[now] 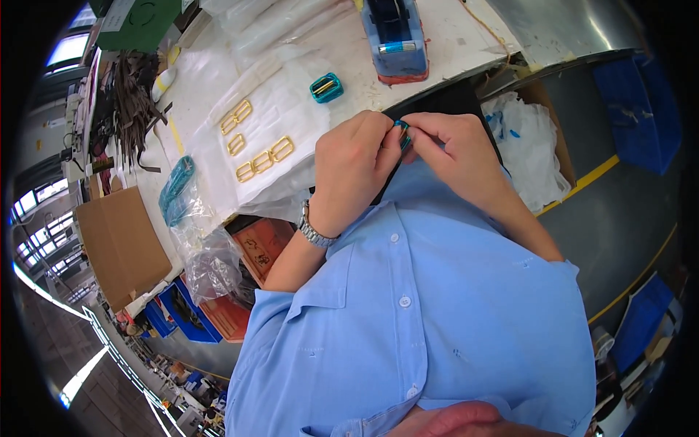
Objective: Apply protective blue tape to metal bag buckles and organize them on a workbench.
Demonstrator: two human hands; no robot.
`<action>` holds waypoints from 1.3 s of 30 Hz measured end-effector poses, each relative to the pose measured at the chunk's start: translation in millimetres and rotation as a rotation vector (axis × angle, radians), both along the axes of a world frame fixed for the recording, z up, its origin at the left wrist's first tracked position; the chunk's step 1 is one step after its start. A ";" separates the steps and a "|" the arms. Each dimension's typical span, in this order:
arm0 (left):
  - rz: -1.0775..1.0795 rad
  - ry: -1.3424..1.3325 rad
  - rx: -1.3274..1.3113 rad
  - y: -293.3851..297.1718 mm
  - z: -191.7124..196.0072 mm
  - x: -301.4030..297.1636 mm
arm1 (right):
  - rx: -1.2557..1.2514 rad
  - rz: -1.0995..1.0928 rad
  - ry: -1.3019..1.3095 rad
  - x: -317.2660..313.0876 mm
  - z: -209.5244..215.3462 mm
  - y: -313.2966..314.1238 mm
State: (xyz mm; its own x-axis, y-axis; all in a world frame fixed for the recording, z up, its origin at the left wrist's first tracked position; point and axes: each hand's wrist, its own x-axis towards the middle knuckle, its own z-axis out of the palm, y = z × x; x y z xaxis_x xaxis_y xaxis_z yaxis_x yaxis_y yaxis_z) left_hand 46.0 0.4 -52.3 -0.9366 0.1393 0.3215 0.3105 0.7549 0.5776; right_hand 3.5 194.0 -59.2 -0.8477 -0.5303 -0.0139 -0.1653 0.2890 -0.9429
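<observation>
Head view — left fingers (386, 156) and right fingers (431, 124) pinched — around teal piece (405, 139).

This looks like a workshop or a factory floor. A long white tabletop (466, 38) carries small gold-coloured buckles (263, 159) laid out in groups and 1 heavy blue tape dispenser (397, 45). Bundled dark strips (133, 102) lie near its far left side. Blue plastic bins (641, 109), yellow lines (582, 183) on the grey floor (611, 233) and long ceiling lights (81, 377) suggest industrial work.
</observation>
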 end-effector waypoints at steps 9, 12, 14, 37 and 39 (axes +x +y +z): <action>-0.209 -0.025 -0.107 -10.8 3.5 0.5 | -0.109 0.157 -0.397 -5.9 9.8 12.8; -0.159 -0.009 -0.076 -12.7 4.6 3.8 | -0.254 0.122 -0.557 -8.9 6.5 6.3; -0.102 0.042 -0.060 -12.4 15.6 2.9 | -0.364 0.051 -0.542 -9.9 2.6 -1.9; -0.028 0.139 -0.392 -100.4 17.1 -50.6 | -0.486 0.141 -0.706 -23.5 -17.9 -45.5; -0.019 0.105 -0.374 -99.8 12.1 -48.9 | -0.465 0.153 -0.723 -20.9 -14.6 -38.2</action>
